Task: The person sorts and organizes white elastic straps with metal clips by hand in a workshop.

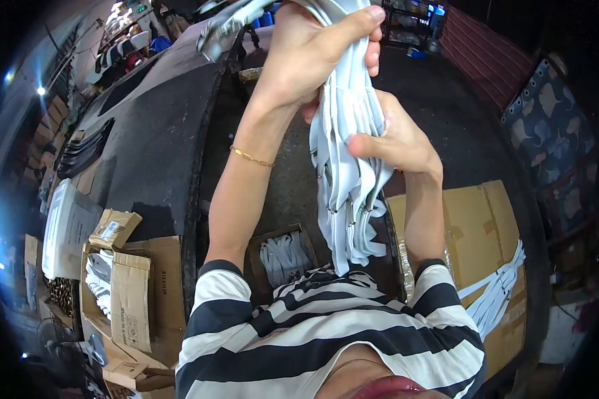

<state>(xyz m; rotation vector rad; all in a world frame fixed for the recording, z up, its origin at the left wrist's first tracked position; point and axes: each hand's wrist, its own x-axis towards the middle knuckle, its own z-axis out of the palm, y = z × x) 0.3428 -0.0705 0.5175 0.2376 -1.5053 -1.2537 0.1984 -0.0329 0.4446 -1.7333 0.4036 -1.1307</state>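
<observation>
Left hand (pixel 316 50) up high, fingers curled tight round the top of a bunch of white straps (pixel 346 166); thumb pressed across the front of the bunch; thin gold bracelet (pixel 249 157) round the left wrist. Right hand (pixel 396 139) just below, closed on the same bunch from the side, thumb on the front, fingers hidden behind the straps. Straps hanging down in a thick bundle between both arms, loose ends fanned out just above the striped shirt (pixel 326 332); small metal bits among the hanging ends, too small to name. Under the bunch, a small open box (pixel 283 256) with more white straps inside, on the dark table (pixel 160 133). To the right, a flat brown cardboard box (pixel 469 226) with a few more white straps (pixel 496 292) lying over its edge. To the left, open cardboard boxes (pixel 133 292) near the table, one with white pieces inside. Far off at the top left, more things on the table, too blurry to tell.
</observation>
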